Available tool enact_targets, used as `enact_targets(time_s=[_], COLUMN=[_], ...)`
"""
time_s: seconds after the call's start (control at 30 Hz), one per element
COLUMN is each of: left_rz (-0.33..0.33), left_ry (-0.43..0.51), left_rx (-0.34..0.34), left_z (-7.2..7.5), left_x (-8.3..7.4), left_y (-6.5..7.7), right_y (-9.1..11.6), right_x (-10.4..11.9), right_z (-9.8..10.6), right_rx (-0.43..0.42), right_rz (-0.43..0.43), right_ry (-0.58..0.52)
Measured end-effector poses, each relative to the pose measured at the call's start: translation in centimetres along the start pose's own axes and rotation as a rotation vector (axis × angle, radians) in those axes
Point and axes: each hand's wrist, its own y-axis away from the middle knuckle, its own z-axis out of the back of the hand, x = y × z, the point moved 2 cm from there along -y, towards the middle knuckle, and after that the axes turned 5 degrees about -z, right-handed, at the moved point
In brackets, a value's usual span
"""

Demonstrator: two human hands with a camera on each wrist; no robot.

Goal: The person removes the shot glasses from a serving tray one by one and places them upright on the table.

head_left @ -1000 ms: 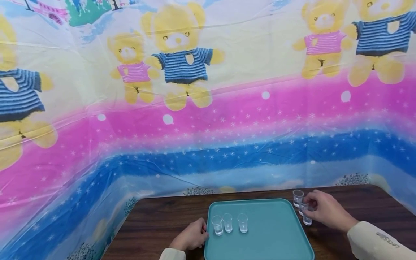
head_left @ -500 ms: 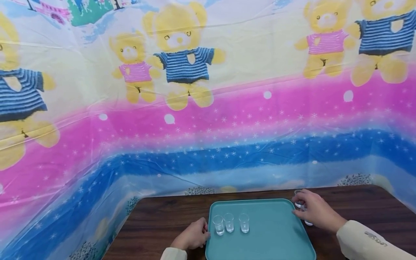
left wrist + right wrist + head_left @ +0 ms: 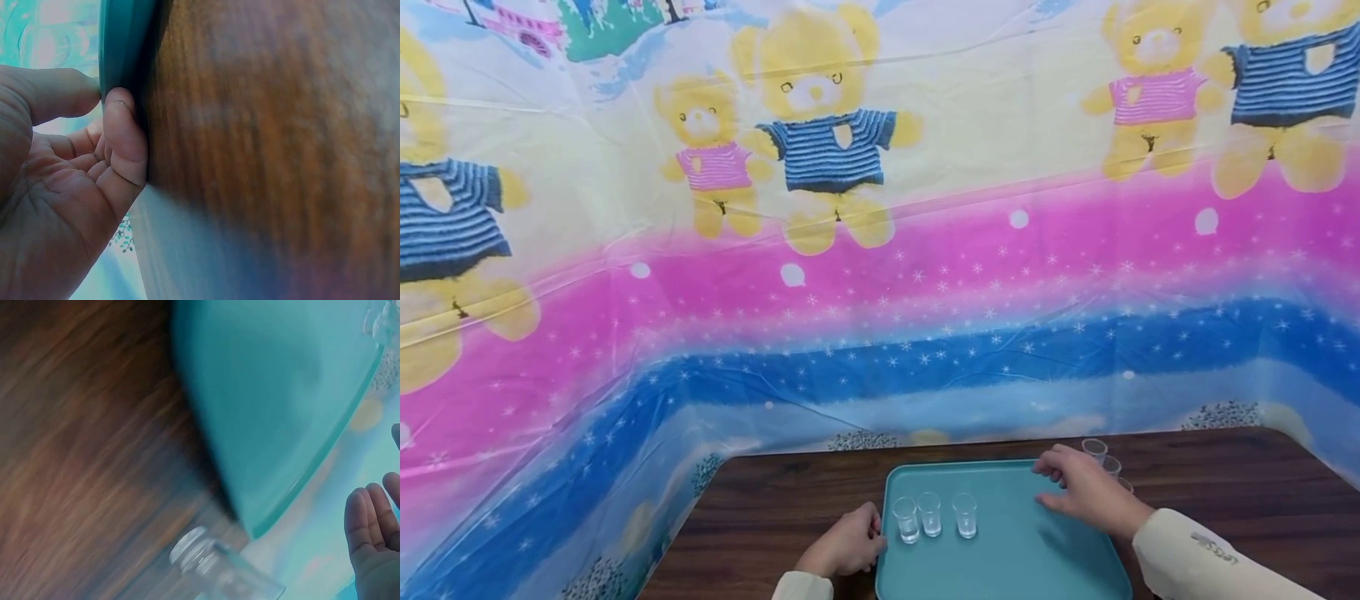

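My left hand (image 3: 848,542) holds the left rim of a teal tray (image 3: 1037,575); in the left wrist view its thumb and a curled finger (image 3: 125,134) meet the tray's edge. Three small clear shot glasses stand upright on the tray's left half: one shot glass (image 3: 907,522) nearest the rim, a second shot glass (image 3: 930,515) beside it, and a third shot glass (image 3: 966,517) a little apart. Above the tray's right side hovers my right hand (image 3: 1086,492), thumb and fingers spread, holding nothing. Behind it on the table, a shot glass (image 3: 1095,451) and two more, partly hidden, stand in a row.
The dark wooden table (image 3: 775,492) reaches back to a hanging cloth (image 3: 925,375) printed with teddy bears, which encloses the back and sides. In the right wrist view a clear glass (image 3: 219,569) stands near the tray's corner.
My right hand has moved left from the glasses on the table to over the tray, its fingers spreading. Those glasses still stand there. My left hand stays at the tray rim.
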Motion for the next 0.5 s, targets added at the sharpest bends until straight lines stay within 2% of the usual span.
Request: enact_targets(time_s=[0.17,0.5], left_rz=[0.013,0.006], left_ry=[-0.005,-0.002], left_rx=[0.002,0.003], left_z=[0.0,0.0], left_x=[0.0,0.1], left_y=[-0.1,-0.1], right_y=[-0.5,-0.9], right_x=[1.3,3.1], right_z=[-1.1,-3.6], right_rx=[0.015,0.075], right_rz=[-0.020,0.019], right_ry=[-0.020,-0.135])
